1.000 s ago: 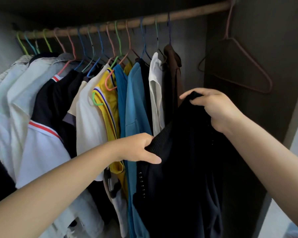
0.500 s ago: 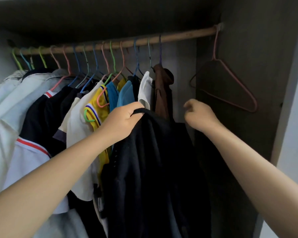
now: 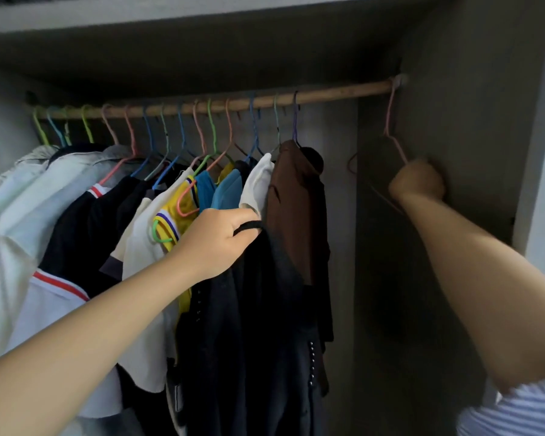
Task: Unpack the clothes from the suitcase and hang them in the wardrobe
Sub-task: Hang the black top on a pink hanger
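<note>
My left hand grips a black garment by its collar and holds it up in front of the hanging clothes. The garment has small studs down its front and hangs loose below my fist. My right hand is closed on the sloping arm of an empty pink hanger, which hooks over the far right end of the wooden rail. A brown garment is the last item on the rail, just behind the black one.
Several shirts on coloured wire hangers fill the rail from the left: white, black with red trim, yellow, blue, cream. The dark wardrobe side wall stands just behind my right hand. A gap lies between the brown garment and that wall.
My right hand let go of the black garment and moved up and right onto the pink hanger. My left hand stays on the collar, holding the garment alone.
</note>
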The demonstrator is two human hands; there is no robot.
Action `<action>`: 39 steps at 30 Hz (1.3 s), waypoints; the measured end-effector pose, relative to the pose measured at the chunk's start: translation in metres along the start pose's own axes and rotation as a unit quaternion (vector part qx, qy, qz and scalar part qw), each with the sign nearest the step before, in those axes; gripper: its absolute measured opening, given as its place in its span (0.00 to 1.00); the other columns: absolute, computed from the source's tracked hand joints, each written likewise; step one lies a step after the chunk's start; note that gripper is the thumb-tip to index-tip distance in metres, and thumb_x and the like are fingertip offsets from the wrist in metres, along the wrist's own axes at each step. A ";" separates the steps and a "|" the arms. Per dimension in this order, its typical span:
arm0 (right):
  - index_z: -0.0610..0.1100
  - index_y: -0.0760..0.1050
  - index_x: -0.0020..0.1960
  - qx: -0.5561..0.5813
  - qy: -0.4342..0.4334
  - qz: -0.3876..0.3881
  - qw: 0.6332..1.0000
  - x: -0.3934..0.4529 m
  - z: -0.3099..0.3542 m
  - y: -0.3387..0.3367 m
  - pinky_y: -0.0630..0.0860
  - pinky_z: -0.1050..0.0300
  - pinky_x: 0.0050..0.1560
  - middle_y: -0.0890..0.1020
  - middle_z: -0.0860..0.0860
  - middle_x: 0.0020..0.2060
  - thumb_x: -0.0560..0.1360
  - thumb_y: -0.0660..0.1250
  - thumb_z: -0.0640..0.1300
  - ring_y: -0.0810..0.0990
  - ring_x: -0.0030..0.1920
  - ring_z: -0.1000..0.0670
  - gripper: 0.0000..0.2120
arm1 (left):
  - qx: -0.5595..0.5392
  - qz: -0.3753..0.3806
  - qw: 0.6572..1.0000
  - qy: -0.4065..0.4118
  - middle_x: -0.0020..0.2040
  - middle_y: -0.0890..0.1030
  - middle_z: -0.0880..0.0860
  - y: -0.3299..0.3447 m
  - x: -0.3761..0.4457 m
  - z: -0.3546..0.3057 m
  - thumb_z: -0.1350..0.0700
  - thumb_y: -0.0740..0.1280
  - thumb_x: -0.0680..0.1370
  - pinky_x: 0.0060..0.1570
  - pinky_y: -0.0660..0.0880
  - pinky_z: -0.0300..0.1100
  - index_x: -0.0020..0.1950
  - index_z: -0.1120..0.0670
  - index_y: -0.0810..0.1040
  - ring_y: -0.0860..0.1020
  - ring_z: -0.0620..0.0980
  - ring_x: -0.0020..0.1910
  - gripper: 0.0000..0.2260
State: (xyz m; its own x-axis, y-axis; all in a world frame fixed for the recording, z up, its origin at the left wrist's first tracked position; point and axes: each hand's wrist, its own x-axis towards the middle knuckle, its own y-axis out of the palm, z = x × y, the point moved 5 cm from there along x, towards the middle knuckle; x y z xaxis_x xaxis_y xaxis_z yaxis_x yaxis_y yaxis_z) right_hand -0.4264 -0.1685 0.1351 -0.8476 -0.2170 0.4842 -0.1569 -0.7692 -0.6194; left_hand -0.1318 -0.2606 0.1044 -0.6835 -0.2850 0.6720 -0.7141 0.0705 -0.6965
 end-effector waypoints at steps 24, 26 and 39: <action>0.44 0.71 0.35 0.453 0.153 0.152 0.865 -0.170 -0.052 0.067 0.66 0.55 0.33 0.69 0.47 0.28 0.78 0.59 0.44 0.68 0.29 0.50 0.13 | 0.017 -0.023 1.000 0.011 0.35 0.79 0.49 -0.020 -0.021 0.001 0.47 0.58 0.71 0.39 0.73 0.50 0.43 0.56 0.81 0.76 0.47 0.37 0.16; 0.43 0.71 0.35 0.450 0.162 0.151 0.865 -0.193 -0.062 0.065 0.66 0.54 0.33 0.69 0.47 0.28 0.78 0.60 0.44 0.68 0.29 0.49 0.13 | 0.005 -0.018 1.000 0.025 0.34 0.78 0.46 -0.017 -0.023 -0.005 0.50 0.60 0.72 0.39 0.72 0.50 0.42 0.57 0.82 0.75 0.46 0.39 0.14; 0.46 0.70 0.47 0.470 0.091 0.180 0.860 -0.195 -0.062 -0.020 0.67 0.62 0.27 0.70 0.50 0.31 0.79 0.57 0.46 0.69 0.28 0.54 0.06 | 0.142 -0.048 0.988 0.032 0.37 0.83 0.53 -0.047 -0.099 -0.079 0.45 0.52 0.69 0.40 0.69 0.44 0.46 0.47 0.76 0.74 0.47 0.41 0.16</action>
State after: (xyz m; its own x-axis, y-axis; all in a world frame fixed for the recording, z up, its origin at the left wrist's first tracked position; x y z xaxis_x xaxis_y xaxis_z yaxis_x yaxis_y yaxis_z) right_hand -0.2889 -0.0734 0.0147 -0.8343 -0.5102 0.2088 0.5377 -0.8366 0.1045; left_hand -0.0429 -0.1600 0.0908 -0.6299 -0.2154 0.7462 -0.7107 -0.2278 -0.6656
